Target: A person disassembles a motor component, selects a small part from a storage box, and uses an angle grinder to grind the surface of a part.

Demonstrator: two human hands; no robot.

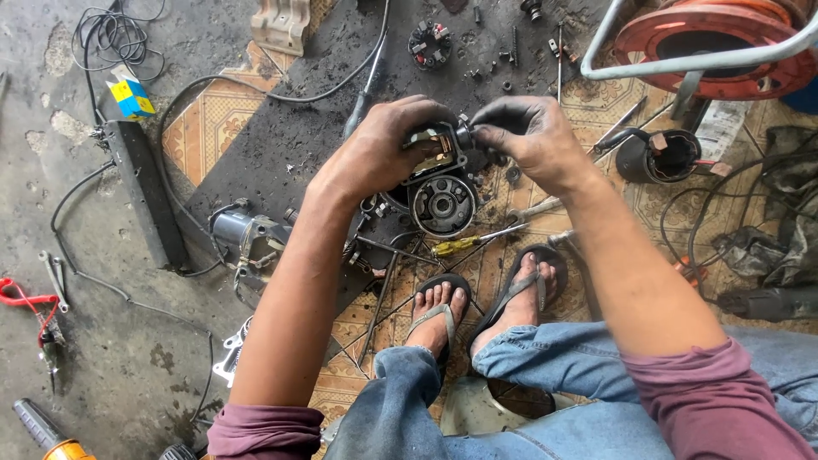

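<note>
left hand (388,145) fingers curled round motor housing (439,183) (greasy); right hand (528,136) fingertips pinch its small knob (465,135).

- Both hands, the left hand (388,145) and right hand (528,132), meet over the motor housing (441,203), so the space right around it is taken.
- Just below it the yellow-handled screwdriver (464,245) and loose rods lie crosswise, with the sandalled feet (481,298) close behind.
- To the right, the black cylinder (658,156) and tangled cables block the way; the orange cable reel (711,38) with its grey frame fills the upper right corner.
- Above the hands, the black mat (281,140) carries the brush holder (429,44) and scattered small screws.
- To the left the small grey motor (243,232) and a dark bar (145,192) stand close; beyond them the concrete floor (111,341) is more open, crossed by thin wires.
</note>
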